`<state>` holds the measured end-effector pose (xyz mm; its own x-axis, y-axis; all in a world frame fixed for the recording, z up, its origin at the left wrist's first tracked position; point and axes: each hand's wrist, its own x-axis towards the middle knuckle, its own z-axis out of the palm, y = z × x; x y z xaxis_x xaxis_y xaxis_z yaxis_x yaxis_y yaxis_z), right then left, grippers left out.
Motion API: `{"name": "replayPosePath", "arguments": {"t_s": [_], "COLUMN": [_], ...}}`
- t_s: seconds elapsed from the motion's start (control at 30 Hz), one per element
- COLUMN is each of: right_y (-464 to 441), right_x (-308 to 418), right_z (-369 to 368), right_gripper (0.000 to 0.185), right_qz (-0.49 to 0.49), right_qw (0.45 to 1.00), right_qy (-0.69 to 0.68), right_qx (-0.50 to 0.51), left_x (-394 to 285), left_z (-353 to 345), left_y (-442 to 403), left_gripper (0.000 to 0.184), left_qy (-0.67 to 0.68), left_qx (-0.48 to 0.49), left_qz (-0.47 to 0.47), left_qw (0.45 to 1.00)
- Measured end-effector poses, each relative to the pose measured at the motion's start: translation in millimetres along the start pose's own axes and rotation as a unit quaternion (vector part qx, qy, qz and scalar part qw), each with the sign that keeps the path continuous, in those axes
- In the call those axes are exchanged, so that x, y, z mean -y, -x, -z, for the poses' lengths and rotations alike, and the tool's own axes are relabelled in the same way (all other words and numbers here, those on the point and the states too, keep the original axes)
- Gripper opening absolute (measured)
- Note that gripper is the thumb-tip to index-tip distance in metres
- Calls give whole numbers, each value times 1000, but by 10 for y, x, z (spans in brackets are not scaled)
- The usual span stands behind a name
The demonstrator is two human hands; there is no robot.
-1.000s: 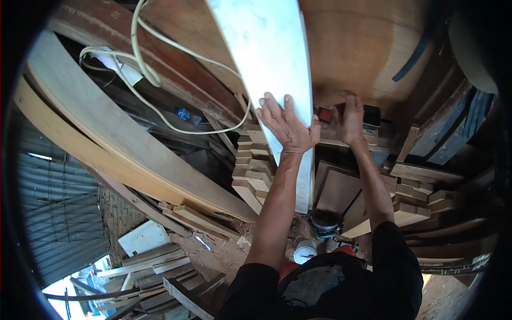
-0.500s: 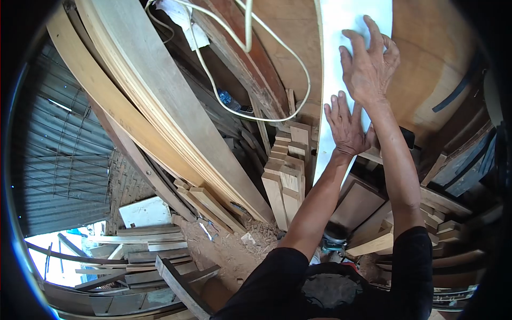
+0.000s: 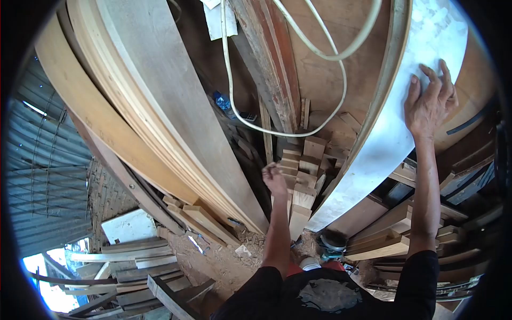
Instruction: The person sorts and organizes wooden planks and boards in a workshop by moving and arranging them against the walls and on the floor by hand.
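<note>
White board [image 3: 381, 165] is seen at the person's right, slanted from the upper right of the view down to the lower middle, its bare wooden edge turned to the left. Its broad white face is touched by the right hand [image 3: 431, 111], which is laid high on it with the fingers bent and spread apart; the board is not gripped around its edge by that hand. The left hand [image 3: 275, 180] is held well apart from the board, near the upper end of the stacked wood blocks [image 3: 304, 196]. Its fingers are loosely curled; whether fingertips and thumb are closed together, or a block is touched, cannot be told. Above and between the hands, a looped pale cable [image 3: 227, 64] is hung. Farther left, long curved planks [image 3: 184, 114] are leaned at a slant, with a blue bottle [image 3: 223, 102] lodged between them and the cable.
</note>
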<state>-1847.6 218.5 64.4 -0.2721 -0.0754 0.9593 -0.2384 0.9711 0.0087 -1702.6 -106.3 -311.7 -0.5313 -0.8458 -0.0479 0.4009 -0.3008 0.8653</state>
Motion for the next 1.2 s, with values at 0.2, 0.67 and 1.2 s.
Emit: {"name": "replayPosePath", "arguments": {"t_s": [0.2,0.67,1.2], "right_y": [1,-28,-2], "right_x": [-41,-167,-228], "right_z": [-80,-89,-155], "right_gripper": [33,42,46], "right_qz": [51,221,137], "right_qw": [998,973,990], "right_qy": [9,67,1], "right_qx": [-25,14,-17], "left_x": [614,1417,1180], "left_z": [66,-165,-391], "left_y": [-2017,-3748,-3971], "left_gripper": [10,17,50], "left_qy": [20,-241,-156], "left_qx": [-172,-267,-198], "left_qz": [84,111,168], "left_qw": [981,926,953]}}
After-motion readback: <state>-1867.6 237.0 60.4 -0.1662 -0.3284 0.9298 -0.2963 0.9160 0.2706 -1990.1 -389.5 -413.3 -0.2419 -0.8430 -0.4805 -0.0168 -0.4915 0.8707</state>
